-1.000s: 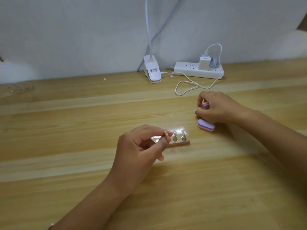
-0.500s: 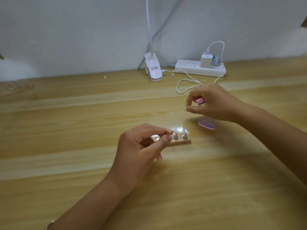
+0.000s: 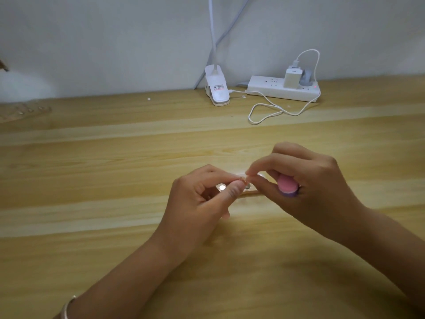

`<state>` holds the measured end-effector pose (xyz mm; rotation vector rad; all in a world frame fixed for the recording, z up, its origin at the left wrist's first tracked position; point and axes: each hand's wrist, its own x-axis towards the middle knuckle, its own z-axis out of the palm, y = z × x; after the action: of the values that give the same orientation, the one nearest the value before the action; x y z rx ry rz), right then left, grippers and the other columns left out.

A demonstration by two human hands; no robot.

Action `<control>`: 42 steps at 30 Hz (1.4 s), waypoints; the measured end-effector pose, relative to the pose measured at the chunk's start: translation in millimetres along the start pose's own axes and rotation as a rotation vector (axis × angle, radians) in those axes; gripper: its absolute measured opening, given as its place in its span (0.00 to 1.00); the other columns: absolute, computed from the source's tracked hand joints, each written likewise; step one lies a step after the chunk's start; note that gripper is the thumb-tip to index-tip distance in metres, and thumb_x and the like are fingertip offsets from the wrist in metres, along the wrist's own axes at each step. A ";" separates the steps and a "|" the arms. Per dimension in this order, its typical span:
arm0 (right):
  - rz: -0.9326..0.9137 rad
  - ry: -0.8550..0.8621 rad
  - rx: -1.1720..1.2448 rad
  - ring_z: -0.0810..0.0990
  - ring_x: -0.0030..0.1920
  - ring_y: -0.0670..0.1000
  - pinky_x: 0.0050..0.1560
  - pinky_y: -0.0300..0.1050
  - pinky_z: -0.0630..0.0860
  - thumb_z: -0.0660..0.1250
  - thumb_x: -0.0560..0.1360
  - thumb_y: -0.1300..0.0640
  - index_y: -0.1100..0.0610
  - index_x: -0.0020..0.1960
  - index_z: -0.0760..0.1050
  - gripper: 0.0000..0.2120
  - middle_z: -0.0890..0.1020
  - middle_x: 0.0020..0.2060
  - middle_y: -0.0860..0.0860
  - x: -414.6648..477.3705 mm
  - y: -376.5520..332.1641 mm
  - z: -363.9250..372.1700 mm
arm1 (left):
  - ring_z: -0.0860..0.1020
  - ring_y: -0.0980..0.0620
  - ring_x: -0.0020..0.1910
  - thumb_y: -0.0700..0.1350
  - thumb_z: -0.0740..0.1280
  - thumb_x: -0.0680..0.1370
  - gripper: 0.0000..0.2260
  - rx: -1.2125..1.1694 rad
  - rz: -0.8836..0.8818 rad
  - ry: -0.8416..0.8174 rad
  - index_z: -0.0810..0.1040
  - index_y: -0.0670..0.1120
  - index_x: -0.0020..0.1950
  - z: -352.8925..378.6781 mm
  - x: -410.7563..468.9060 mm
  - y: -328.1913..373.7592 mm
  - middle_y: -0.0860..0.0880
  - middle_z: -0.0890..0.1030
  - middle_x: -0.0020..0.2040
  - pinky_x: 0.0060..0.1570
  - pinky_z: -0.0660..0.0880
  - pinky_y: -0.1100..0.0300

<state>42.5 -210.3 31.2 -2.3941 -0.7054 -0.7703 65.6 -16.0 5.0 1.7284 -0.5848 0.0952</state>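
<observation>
My left hand (image 3: 200,203) pinches a tiny gold-coloured piece (image 3: 243,179) between thumb and forefinger, just above the wooden table (image 3: 115,226). My right hand (image 3: 322,180) has come up against it. Its thumb and forefinger tips meet the gold piece, while its curled fingers hold a small pink and purple block (image 3: 286,185). Behind both hands lies a small strip with shiny silver studs (image 3: 222,187), mostly hidden.
A white power strip (image 3: 276,92) with a charger (image 3: 292,77) lies against the back wall. Its white cable (image 3: 266,111) loops onto the table. A white lamp clamp (image 3: 217,93) stands left of it. A bracelet (image 3: 66,307) circles my left wrist.
My right hand lifted the pink block from the right and moved left to meet my left hand. The second pink and purple pad on the table is no longer visible.
</observation>
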 end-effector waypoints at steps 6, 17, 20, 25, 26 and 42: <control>-0.047 0.075 0.014 0.65 0.37 0.42 0.41 0.30 0.66 0.74 0.74 0.62 0.62 0.45 0.85 0.03 0.69 0.35 0.46 -7.0 4.4 4.1 | 0.79 0.53 0.25 0.41 0.70 0.76 0.04 -0.058 -0.014 -0.025 0.85 0.45 0.47 1.6 0.4 1.4 0.53 0.83 0.39 0.28 0.69 0.71; -0.014 0.119 0.080 0.66 0.35 0.42 0.41 0.29 0.65 0.76 0.74 0.61 0.61 0.45 0.85 0.03 0.69 0.34 0.46 -12.9 2.2 11.0 | 0.80 0.52 0.27 0.39 0.69 0.76 0.06 -0.082 0.019 -0.046 0.84 0.39 0.48 2.6 -1.6 1.1 0.48 0.83 0.41 0.30 0.71 0.70; -0.011 0.132 0.101 0.66 0.34 0.42 0.39 0.30 0.65 0.76 0.74 0.61 0.61 0.45 0.85 0.03 0.69 0.33 0.45 -12.3 0.3 11.2 | 0.80 0.51 0.27 0.38 0.69 0.76 0.06 -0.109 0.032 -0.049 0.84 0.38 0.49 2.9 -2.1 1.5 0.49 0.83 0.41 0.30 0.71 0.71; -0.017 0.115 0.167 0.66 0.32 0.43 0.39 0.32 0.66 0.73 0.75 0.58 0.62 0.46 0.85 0.07 0.68 0.32 0.46 -14.1 -0.3 10.6 | 0.80 0.51 0.28 0.40 0.68 0.75 0.08 -0.133 0.043 -0.053 0.84 0.41 0.50 2.3 -2.6 2.7 0.48 0.84 0.43 0.32 0.72 0.71; -0.013 0.106 0.174 0.67 0.32 0.44 0.39 0.32 0.66 0.72 0.76 0.57 0.62 0.46 0.85 0.07 0.68 0.32 0.46 -14.7 -0.7 10.1 | 0.80 0.51 0.28 0.40 0.68 0.75 0.08 -0.138 0.045 -0.060 0.84 0.41 0.51 1.9 -2.7 2.6 0.47 0.84 0.44 0.32 0.72 0.72; 0.207 -0.133 0.510 0.69 0.31 0.45 0.38 0.38 0.70 0.74 0.74 0.54 0.57 0.49 0.84 0.07 0.70 0.29 0.43 -10.6 7.5 2.4 | 0.76 0.53 0.22 0.43 0.73 0.73 0.06 -0.134 -0.091 -0.127 0.84 0.48 0.50 -4.1 -0.5 -3.0 0.49 0.83 0.35 0.23 0.71 0.64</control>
<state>40.6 -217.6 20.4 -2.0167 -0.6055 -0.2989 67.5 -11.6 3.1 1.6356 -0.5907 -0.1162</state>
